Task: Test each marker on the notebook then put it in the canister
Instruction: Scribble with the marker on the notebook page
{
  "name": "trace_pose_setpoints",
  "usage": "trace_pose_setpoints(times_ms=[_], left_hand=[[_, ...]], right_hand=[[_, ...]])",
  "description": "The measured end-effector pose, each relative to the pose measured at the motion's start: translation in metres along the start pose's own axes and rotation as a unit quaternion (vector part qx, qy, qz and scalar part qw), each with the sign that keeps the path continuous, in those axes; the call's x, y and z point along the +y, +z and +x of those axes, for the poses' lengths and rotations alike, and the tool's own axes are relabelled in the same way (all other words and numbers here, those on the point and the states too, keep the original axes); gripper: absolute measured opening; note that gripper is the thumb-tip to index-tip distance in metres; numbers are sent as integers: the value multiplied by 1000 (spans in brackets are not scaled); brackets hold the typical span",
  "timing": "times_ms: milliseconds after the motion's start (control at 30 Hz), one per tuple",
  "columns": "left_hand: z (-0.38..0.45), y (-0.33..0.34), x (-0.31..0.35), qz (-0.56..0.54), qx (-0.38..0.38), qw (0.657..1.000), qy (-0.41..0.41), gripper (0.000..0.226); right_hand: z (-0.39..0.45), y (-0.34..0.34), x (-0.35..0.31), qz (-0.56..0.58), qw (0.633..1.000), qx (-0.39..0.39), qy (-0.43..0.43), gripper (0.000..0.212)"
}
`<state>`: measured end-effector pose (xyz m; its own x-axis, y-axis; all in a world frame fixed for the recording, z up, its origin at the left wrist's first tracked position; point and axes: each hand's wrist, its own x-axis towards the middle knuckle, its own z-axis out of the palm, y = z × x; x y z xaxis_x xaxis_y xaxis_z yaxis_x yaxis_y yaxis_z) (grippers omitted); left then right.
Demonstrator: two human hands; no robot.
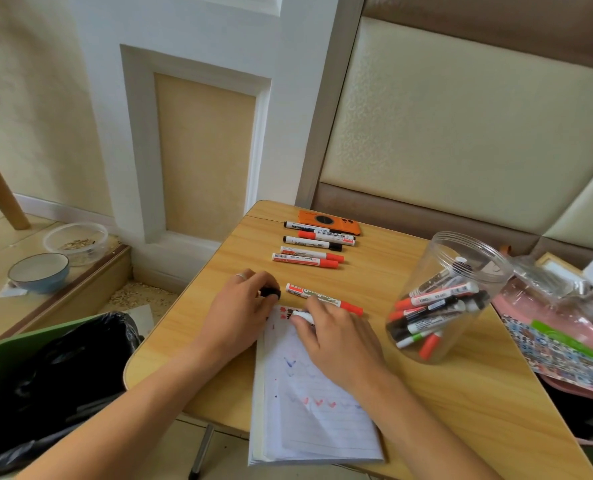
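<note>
Now mid-test: right hand (336, 336) pinching white-barrelled marker (302, 317), tip down on lined paper notebook (309, 420); left hand (243, 308) gripping black cap (270, 293) just beside. Clear plastic canister (440, 299) tilted, rightward, nearer right hand.

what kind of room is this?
Likely a home room, not a lab: a padded wall panel behind the small wooden table, and a bowl on the floor beside a lined bin.
</note>
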<state>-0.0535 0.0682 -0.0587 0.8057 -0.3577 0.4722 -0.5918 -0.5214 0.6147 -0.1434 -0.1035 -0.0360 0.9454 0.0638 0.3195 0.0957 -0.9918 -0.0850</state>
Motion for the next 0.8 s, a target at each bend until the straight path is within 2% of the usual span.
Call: trace_pose_setpoints(times_ms=[267, 533, 600, 700, 800], left_hand=[[12, 8, -5, 74, 16, 995, -71, 15], [9, 8, -8, 84, -25, 994, -68, 29], [5, 3, -5, 71, -41, 994, -69, 34], [-6, -6, -3, 71, -80, 993, -50, 64], [-16, -10, -6, 92, -109, 990, -17, 75]], right_hand=[[-3, -2, -5, -8, 1000, -2, 2, 33], [-4, -8, -9, 14, 999, -19, 31, 36], [-5, -9, -8, 52, 997, -24, 50, 32], [-4, -13, -6, 156, 983, -22, 94, 29], [2, -20, -2, 245, 961, 5, 131, 17]])
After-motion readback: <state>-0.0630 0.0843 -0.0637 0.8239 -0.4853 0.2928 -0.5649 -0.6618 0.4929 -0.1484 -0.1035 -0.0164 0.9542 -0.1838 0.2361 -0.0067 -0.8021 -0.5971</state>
